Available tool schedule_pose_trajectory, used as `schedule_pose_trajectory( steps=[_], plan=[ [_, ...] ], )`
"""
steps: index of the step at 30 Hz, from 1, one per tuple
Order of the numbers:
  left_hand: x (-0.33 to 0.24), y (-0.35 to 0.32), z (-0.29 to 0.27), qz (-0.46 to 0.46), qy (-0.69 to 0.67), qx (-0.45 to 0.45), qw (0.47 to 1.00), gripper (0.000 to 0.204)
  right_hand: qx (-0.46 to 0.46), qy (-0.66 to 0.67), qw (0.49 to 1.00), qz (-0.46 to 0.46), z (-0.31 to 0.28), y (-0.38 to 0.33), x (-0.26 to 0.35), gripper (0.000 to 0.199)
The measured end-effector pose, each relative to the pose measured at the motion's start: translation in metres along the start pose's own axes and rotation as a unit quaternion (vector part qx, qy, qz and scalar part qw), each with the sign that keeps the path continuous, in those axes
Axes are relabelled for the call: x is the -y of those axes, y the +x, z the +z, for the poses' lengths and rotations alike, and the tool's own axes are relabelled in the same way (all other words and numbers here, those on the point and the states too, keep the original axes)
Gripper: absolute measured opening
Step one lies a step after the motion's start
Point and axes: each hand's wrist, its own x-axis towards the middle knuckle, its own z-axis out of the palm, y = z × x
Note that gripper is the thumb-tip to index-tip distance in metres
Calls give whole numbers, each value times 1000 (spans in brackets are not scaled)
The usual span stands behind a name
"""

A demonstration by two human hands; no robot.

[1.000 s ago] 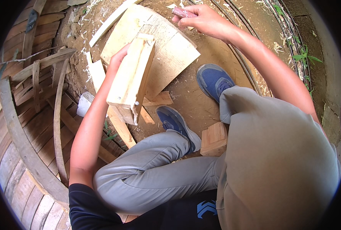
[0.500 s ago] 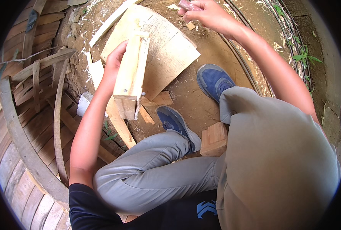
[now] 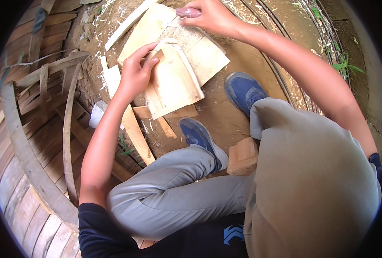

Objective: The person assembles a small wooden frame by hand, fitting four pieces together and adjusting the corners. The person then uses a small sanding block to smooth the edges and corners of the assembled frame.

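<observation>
My left hand (image 3: 137, 72) grips the upper left edge of a small pale wooden box (image 3: 170, 84), its thumb lying on the wood. The box is tilted, with a broad face and a raised narrow side on the right in view. Farther off, my right hand (image 3: 213, 17) is closed round a short, rounded, reddish-brown piece (image 3: 188, 12) that looks like a handle; the rest of it, if any, is hidden. A flat wooden board (image 3: 208, 56) lies on the ground behind and under the box.
Wood strips (image 3: 137, 135) and shavings lie on the dirt. A wooden block (image 3: 242, 157) sits between my legs, near my blue shoes (image 3: 244, 92). Slatted wooden framework (image 3: 21, 146) stands at the left. Long dark rods (image 3: 281, 79) run along the right.
My left hand has turned the box so its broad face shows instead of its narrow side. My right hand has moved left, closer to the box, with the reddish-brown piece.
</observation>
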Motion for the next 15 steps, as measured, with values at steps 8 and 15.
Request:
schedule_pose_trajectory(
  steps=[8,15],
  plan=[
    [-1,-2,6,66,59,-19,996,40,21,-104,988,-107,11,16,15,18],
    [-4,-1,9,55,105,-10,993,40,-13,-55,990,-126,20,23,1,15]
  ],
)
